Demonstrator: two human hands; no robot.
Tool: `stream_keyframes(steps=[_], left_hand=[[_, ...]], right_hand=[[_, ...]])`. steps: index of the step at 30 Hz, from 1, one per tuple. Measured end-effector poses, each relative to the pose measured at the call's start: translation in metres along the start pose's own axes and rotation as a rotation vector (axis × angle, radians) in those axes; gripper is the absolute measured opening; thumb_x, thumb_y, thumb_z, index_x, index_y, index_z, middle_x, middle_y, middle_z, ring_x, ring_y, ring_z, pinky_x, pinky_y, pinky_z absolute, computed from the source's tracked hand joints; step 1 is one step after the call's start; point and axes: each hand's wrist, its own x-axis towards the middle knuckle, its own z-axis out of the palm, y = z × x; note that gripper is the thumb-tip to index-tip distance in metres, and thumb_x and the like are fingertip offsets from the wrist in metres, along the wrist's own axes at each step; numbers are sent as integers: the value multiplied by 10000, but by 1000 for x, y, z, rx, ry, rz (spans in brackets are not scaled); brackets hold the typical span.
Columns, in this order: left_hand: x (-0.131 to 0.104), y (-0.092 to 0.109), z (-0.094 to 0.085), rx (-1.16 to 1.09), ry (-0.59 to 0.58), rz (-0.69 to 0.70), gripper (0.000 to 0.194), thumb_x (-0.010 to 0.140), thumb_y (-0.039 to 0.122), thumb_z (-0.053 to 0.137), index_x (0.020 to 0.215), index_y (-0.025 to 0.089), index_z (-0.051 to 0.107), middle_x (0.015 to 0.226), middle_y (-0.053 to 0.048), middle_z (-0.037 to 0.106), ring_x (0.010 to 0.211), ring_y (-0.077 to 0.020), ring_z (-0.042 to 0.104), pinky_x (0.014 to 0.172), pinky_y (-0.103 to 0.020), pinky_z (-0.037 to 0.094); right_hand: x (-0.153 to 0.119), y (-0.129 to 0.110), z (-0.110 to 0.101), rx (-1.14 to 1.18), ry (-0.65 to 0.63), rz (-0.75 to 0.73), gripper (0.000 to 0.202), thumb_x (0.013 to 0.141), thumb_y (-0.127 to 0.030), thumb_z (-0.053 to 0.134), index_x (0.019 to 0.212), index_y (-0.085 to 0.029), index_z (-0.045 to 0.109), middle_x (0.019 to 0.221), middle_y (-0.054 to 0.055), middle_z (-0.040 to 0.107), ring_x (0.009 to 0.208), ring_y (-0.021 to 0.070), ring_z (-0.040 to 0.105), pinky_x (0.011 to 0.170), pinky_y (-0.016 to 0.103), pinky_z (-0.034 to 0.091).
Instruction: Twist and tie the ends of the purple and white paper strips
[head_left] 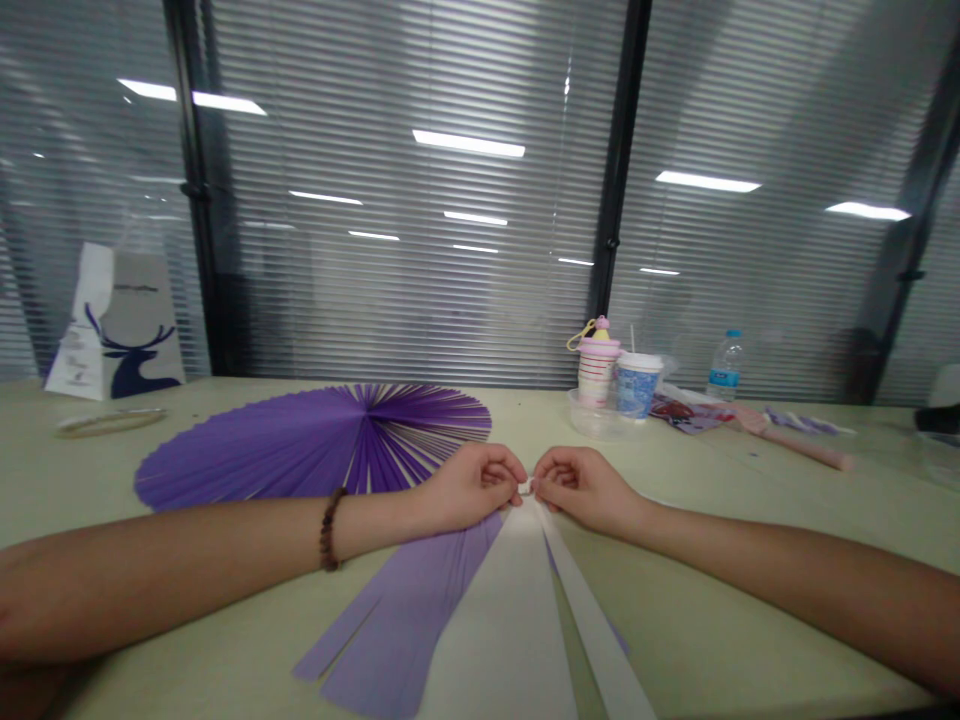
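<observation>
My left hand (480, 485) and my right hand (577, 485) meet knuckle to knuckle over the pale tabletop (750, 520), both curled into loose fists. The fingers of each hand pinch the narrow top end of a bundle of paper strips (480, 610), where the strips gather to a point between my thumbs. From that point the strips fan toward me: flat, smooth, matte paper, lilac on the left, with white faces turned up in the middle and on the right. They lie flat on the tabletop, with slim gaps between some of them.

A dark beaded bracelet (328, 530) circles my left wrist.

Just behind my left hand lies a large purple paper fan (300, 450), a rounded spread of thin overlapping strips running out from one centre, its near edge close to my knuckles.

Farther back on the right stand a pink striped bottle (597, 368) and a paper cup (637, 384) in a clear plastic bowl (592, 420), with a water bottle (725, 368) beyond. At the far left a white paper bag (116, 330) with a dark deer print leans against the blinds (420, 200).
</observation>
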Motion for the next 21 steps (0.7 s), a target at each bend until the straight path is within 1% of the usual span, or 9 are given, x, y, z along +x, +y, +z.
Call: stream_keyframes(steps=[4, 9, 12, 16, 21], left_hand=[[1, -4, 0, 4, -2, 15, 144, 661, 203, 584, 747, 98, 536, 615, -25, 599, 545, -78, 535, 515, -169, 404], [1, -4, -1, 18, 4, 41, 220, 635, 261, 628, 762, 101, 546, 650, -22, 591, 605, -91, 546, 580, -189, 429], [0, -3, -2, 36, -23, 51, 232, 646, 285, 620, 771, 95, 569, 664, -28, 592, 615, -94, 540, 599, -194, 429], [0, -3, -2, 69, -72, 77, 208, 673, 285, 595, 758, 96, 587, 635, -10, 568, 576, -76, 503, 559, -173, 401], [1, -5, -3, 119, -72, 95, 191, 698, 281, 569, 742, 94, 566, 594, 11, 514, 540, -63, 444, 512, -163, 354]], right_hand=[[0, -1, 0, 0, 0, -10, 110, 680, -216, 553, 712, -111, 546, 568, 3, 531, 492, 68, 466, 455, 168, 360], [0, -1, -1, 8, -4, -11, 88, 665, -200, 569, 681, -118, 541, 530, -16, 507, 473, 61, 450, 441, 160, 345], [0, 0, -2, 10, -10, -11, 104, 655, -211, 587, 665, -121, 538, 527, -16, 509, 475, 63, 451, 442, 161, 343], [1, 2, -2, -3, -8, 4, 124, 639, -221, 607, 653, -119, 537, 524, -14, 512, 475, 65, 452, 443, 164, 345], [1, 1, -2, 18, -34, -9, 101, 649, -200, 588, 683, -112, 551, 555, -5, 526, 488, 63, 458, 456, 165, 352]])
